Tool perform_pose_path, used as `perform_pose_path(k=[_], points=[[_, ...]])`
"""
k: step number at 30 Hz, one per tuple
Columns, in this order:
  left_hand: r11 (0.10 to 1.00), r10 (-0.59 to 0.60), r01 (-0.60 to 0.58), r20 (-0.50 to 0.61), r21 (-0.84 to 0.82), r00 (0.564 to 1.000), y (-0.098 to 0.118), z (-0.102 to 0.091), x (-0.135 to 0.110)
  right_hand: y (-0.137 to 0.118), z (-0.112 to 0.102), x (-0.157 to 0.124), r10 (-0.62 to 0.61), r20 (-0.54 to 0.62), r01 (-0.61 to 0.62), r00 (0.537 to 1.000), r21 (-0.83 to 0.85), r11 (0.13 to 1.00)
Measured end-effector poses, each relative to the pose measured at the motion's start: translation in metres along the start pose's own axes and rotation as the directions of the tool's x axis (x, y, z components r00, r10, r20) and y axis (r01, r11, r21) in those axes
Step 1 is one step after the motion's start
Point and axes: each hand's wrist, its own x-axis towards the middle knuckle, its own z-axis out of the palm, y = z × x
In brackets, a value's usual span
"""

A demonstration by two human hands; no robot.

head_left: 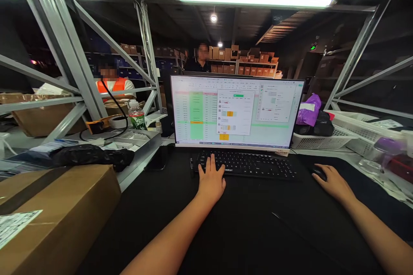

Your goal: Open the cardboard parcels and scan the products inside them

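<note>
My left hand lies with spread fingers on the left part of a black keyboard. Over to the right, my right hand is wrapped on a black computer mouse, which rests on a dark mouse pad. Behind the keyboard stands a monitor; its screen has a spreadsheet with a green column and smaller windows on top. A black phone lies left of the keyboard.
A taped cardboard box takes up the left front. Behind it are a black plastic bag and a bottle. White baskets and a purple package stand at right. Two people are beyond the metal frame.
</note>
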Motion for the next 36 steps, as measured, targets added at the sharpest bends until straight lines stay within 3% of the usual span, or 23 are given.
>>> perform_pose_path(k=[21,36], points=[[1.000,-0.017,0.017,0.001,0.025,1.000,0.000,0.006,0.000,0.017,0.010,0.001,-0.048,0.012,0.048,0.999,-0.012,0.999],[1.000,-0.012,0.012,0.004,0.017,1.000,0.001,0.006,0.000,0.014,0.006,-0.001,-0.014,0.032,0.015,0.999,-0.029,0.999]])
